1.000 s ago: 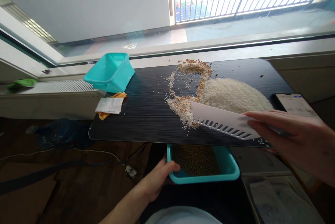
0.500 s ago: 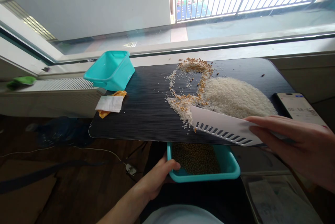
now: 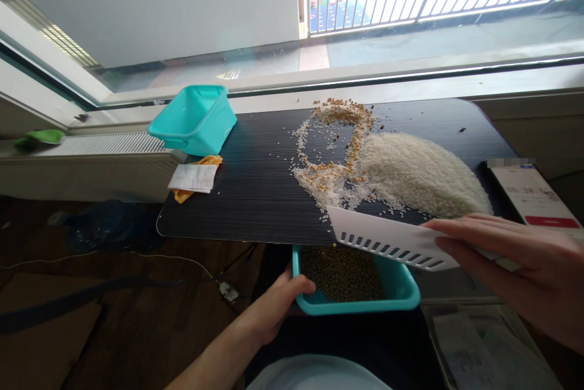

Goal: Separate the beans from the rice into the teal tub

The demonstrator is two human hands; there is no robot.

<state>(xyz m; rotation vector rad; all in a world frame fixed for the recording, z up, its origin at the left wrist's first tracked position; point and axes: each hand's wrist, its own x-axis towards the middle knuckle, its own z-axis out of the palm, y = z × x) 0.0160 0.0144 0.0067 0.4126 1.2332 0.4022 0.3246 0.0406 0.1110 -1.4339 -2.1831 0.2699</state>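
My right hand (image 3: 506, 262) grips a white slotted spatula (image 3: 383, 236), whose blade hangs over the front edge of the dark table (image 3: 255, 195). A single yellowish pea-like grain lies by the blade's left corner. Below that edge, my left hand (image 3: 285, 295) is closed on the left rim of a turquoise tub (image 3: 356, 308), thumb inside. Brownish-green round grains (image 3: 342, 274) cover the tub's bottom. Behind the blade lies a small heap of white rice mixed with yellow peas (image 3: 322, 183). To its right spreads a large pile of white rice (image 3: 420, 171).
A second turquoise tub (image 3: 212, 125) stands at the table's back left, beside a white folded napkin on an orange cloth (image 3: 194, 177). A phone (image 3: 536, 195) lies on the right. Behind the table runs a window sill (image 3: 274, 103). A cable (image 3: 182, 262) crosses the floor.
The spatula has moved toward me, from the small heap to the front edge, bringing a yellow grain along. My left hand and its tub stay nearly in place.
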